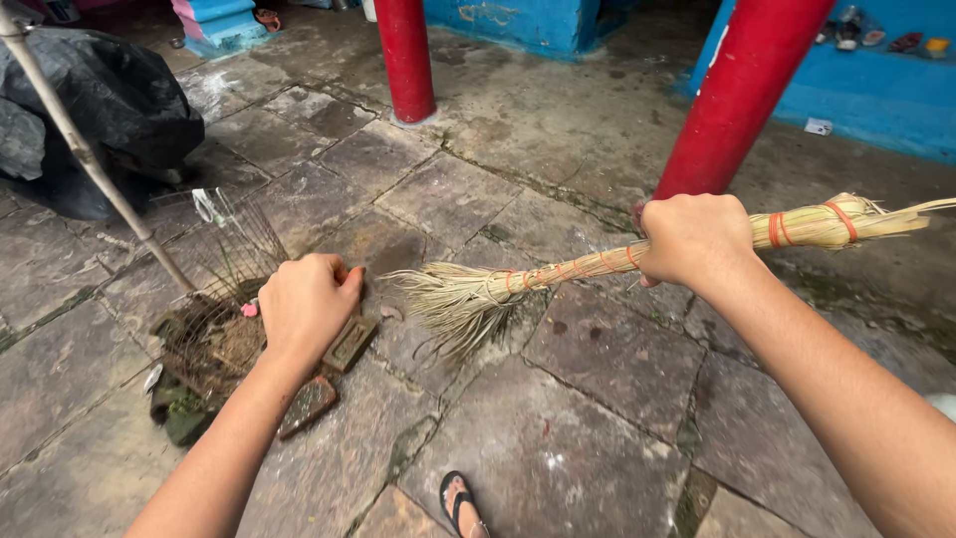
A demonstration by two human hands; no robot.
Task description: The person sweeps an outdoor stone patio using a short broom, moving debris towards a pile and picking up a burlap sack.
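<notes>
Stone floor [597,438] lies below; right hand [694,239] fingers wrapped tight around a straw broom [558,271], left hand [307,304] fingers curled over a brick [349,344] beside a dirt pile [214,344].

Open stone floor [558,438] lies between and ahead of both hands. The debris pile [204,344], brick [349,342] and slanted pole [90,159] obstruct the left side; two red pillars [742,95] block the far edge.

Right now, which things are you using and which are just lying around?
In use:
- straw broom gripped in right hand
- brick under left hand
- dirt pile beside it

Lying about:
- black plastic sheet
- bamboo stick
- red pillars
- sandals on the blue ledge
</notes>
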